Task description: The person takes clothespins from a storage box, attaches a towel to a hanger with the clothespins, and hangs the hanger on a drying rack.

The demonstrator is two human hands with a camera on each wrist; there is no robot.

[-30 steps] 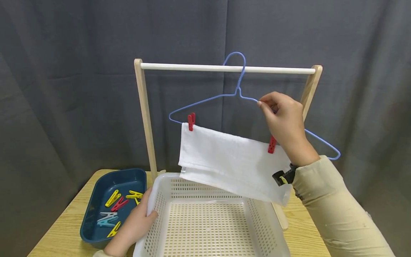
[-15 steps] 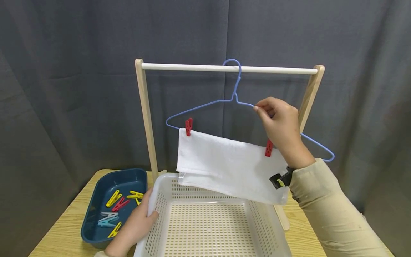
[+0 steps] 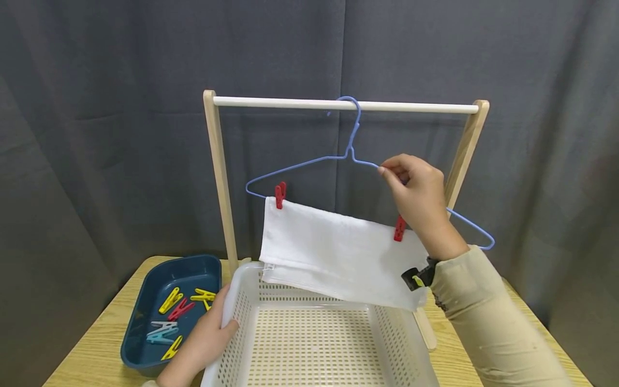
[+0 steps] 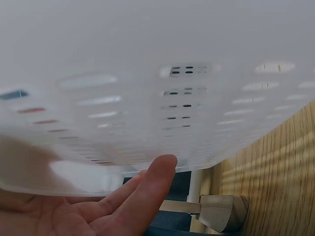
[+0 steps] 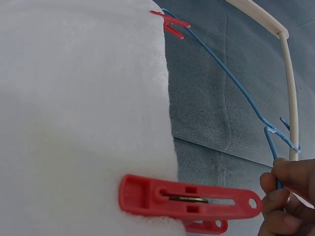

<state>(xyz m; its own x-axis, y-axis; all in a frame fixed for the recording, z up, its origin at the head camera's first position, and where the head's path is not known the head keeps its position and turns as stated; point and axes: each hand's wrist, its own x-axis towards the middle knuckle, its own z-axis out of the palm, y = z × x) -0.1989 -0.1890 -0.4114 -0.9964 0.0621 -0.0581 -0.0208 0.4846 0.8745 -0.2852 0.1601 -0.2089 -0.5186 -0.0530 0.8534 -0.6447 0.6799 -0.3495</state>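
My right hand (image 3: 418, 193) pinches the right shoulder of a blue wire hanger (image 3: 295, 165) between thumb and fingers. The hanger's hook lies over the white rod (image 3: 285, 102) of a wooden rack, its tip showing below the rod; the hanger tilts down to the right. A folded white towel (image 3: 333, 250) hangs from its lower bar by two red clothespins, one at the left (image 3: 279, 195) and one near my right wrist (image 5: 189, 197). My left hand (image 3: 208, 333) grips the left rim of a white perforated basket (image 3: 314, 344), thumb over the edge. The towel's right end is partly behind my wrist.
A dark blue tub (image 3: 137, 322) with yellow, red, blue and grey clothespins stands left of the basket on the wooden table (image 3: 92, 349). The rack's wooden posts (image 3: 220, 177) rise behind the basket. A grey curtain (image 3: 121, 134) hangs at the back.
My right hand has moved down and slightly left with the hanger, and the hook has lowered onto the rod. The towel and clothespins shifted along with it. My left hand stays on the basket.
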